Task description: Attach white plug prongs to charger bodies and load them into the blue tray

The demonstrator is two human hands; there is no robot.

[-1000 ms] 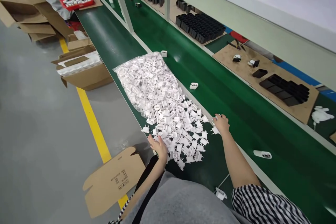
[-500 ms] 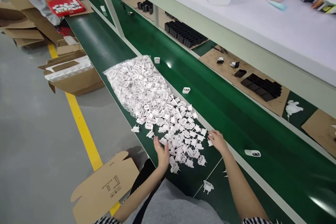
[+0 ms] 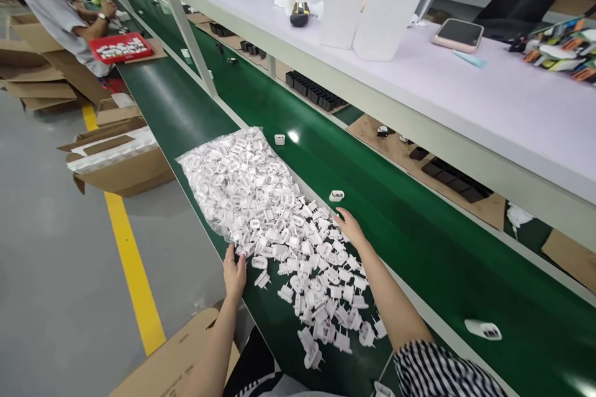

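Note:
A heap of small white plug adapters point(image 3: 321, 285) with metal pins spreads over the dark green work surface point(image 3: 279, 329). Behind it lies a clear plastic bag point(image 3: 223, 173) full of the same pieces, its mouth turned toward me. My left hand point(image 3: 234, 273) rests at the heap's left edge by the bag's near corner, fingers parted, no piece seen in it. On the far right side of the heap my right hand point(image 3: 348, 226) reaches over the adapters with fingers apart; its fingertips are near the ledge, and nothing shows in its grasp.
White housings point(image 3: 336, 196) sit spaced along the green conveyor belt point(image 3: 395, 248). A white shelf point(image 3: 465, 87) overhangs it, bearing a phone point(image 3: 459, 34). Cardboard boxes point(image 3: 125, 167) stand on the floor at left. Farther back, a person point(image 3: 56, 12) works beside a red tray point(image 3: 120, 48).
My left hand has moved left and forward to the bag's near corner. The right hand has moved forward along the heap's right side. The view has tilted up.

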